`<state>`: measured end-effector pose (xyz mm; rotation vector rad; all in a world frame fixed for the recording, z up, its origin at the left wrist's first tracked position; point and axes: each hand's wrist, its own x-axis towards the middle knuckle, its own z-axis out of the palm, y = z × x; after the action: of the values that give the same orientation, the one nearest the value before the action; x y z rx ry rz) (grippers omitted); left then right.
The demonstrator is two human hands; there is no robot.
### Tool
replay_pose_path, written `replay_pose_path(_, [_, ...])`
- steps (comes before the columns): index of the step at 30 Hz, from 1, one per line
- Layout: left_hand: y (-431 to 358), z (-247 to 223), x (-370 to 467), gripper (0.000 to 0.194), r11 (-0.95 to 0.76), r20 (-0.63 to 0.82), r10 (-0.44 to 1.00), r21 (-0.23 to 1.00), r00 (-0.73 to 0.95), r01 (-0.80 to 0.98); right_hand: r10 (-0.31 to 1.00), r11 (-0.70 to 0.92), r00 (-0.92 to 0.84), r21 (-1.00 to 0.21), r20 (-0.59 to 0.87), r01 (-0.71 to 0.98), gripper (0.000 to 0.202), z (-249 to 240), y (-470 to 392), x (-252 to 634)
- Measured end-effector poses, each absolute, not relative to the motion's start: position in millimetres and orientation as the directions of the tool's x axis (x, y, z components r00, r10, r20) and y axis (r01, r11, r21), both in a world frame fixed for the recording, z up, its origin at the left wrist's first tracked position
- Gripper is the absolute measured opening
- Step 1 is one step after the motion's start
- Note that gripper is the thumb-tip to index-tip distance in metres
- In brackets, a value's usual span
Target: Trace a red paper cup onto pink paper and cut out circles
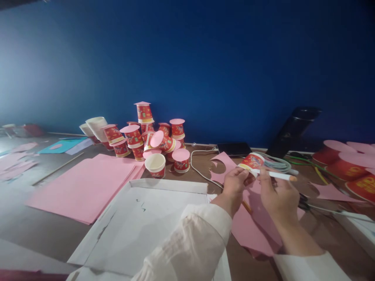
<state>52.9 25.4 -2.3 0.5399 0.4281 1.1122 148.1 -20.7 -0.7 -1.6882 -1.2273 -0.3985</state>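
My left hand (pixel 234 185) is closed on a red printed paper cup (pixel 252 160), tipped on its side with its pale rim toward me. In my right hand (pixel 279 197) is a slim white marker-like stick with an orange end (pixel 281 175); its other end is at the cup's rim. Whether the tip touches the cup I cannot tell. Below both hands lie pink paper sheets (pixel 258 224) with curved cut-outs. An orange pencil-like stick (pixel 247 207) rests on them, partly hidden by my left hand.
Left of my arms lie a white open box (pixel 172 210) and a pink paper stack (pixel 88 183). Behind stand several red cups (pixel 133 137) with pink paper discs, plus nested white cups (pixel 98 127). Cables (pixel 277 164), a black cylinder (pixel 293 130) and larger red containers (pixel 361 181) occupy the right.
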Motion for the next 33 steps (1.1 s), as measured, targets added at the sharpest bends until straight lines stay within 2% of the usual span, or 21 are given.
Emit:
replay_pose_path(12, [25.2,-2.1,52.8,0.044,0.341,-0.061,0.923,0.59,0.381,-0.732,0.539,-0.065,0.456,-0.505,0.708,0.861,0.063,-0.6,-20.6,149.1])
replay_pose_path(18, [25.6,-0.3,50.9,0.041,0.346,-0.097,0.926,0.606,0.366,-0.716,0.572,-0.041,0.449,-0.523,0.686,0.851,0.059,3.0,-22.2,144.1])
replay_pose_path(33, [25.5,-0.6,52.1,0.037,0.352,-0.108,0.927,0.585,0.36,-0.731,0.54,-0.036,0.452,-0.517,0.71,0.855,0.056,-1.3,-19.5,146.3])
